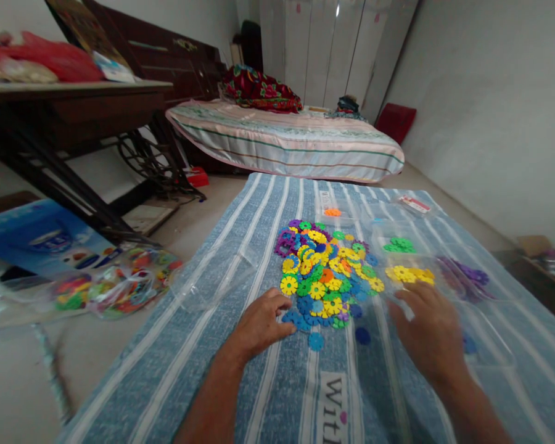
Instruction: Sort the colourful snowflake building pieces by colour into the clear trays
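A heap of colourful plastic snowflake discs (321, 271), in yellow, blue, green, purple and orange, lies mid-table. My left hand (261, 324) is at its near left edge, thumb and fingers apart, with nothing seen between them. Over the clear divided tray (504, 339) on the right, my right hand (428, 333) is smeared by motion, its fingertips close to the yellow discs (409, 274). Whether it holds a disc cannot be made out. Green discs (399, 245), purple discs (474, 275) and partly hidden blue discs (469, 343) occupy other compartments. A loose blue disc (316, 341) rests in front of the heap.
Orange discs (333, 212) sit in a clear container at the far side. A transparent lid or tray (217, 277) lies left on the striped cloth (166, 376). Bags of colourful pieces (120, 283) are on the floor at left. Beyond the table stands a bed (296, 142).
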Action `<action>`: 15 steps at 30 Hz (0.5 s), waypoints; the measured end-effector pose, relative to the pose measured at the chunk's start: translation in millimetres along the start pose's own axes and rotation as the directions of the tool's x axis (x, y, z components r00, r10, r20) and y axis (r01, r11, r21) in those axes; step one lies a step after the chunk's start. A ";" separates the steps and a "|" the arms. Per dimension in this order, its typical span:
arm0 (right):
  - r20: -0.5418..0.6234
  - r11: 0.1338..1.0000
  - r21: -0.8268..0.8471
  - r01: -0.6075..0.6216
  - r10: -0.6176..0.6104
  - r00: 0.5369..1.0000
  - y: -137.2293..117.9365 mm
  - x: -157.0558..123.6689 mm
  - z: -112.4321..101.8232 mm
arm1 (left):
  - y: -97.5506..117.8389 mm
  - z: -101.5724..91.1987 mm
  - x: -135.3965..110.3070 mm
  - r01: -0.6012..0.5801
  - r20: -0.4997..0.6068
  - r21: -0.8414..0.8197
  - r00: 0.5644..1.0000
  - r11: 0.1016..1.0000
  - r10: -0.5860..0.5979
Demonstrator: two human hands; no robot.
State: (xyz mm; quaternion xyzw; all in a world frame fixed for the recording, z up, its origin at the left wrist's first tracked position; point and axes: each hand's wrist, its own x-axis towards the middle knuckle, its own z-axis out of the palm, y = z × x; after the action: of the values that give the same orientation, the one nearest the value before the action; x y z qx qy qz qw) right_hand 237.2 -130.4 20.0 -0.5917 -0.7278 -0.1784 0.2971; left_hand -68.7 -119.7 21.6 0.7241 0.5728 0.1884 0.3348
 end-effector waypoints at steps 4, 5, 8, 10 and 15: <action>0.139 0.977 0.201 0.067 -0.096 0.986 -64.6 3.9 22.3 | 1.4 0.7 -1.8 -0.014 0.008 0.040 1.000 0.999 0.014; 0.174 0.972 0.226 0.066 -0.107 0.979 -79.3 6.1 26.7 | 0.8 1.5 -2.2 -0.018 0.004 0.056 1.000 0.998 0.018; 0.259 0.969 0.239 0.063 -0.126 0.958 -111.6 12.3 36.8 | -2.2 4.0 -3.0 -0.030 -0.010 0.079 0.999 0.996 0.031; 0.288 0.972 0.224 0.068 -0.133 0.948 -122.8 14.1 42.7 | -4.6 5.3 -2.7 -0.034 -0.016 0.065 0.999 0.997 0.036; 0.263 0.972 0.233 0.043 -0.105 0.959 -129.5 11.1 54.3 | -8.4 5.3 0.1 -0.019 -0.011 -0.025 1.000 0.999 0.019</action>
State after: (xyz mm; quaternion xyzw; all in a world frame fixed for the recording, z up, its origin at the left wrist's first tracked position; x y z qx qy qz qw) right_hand 98.5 -119.4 -2.2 -0.5454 -0.7990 -0.0226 0.2521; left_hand -71.1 -120.0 11.9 0.7243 0.5651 0.2026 0.3390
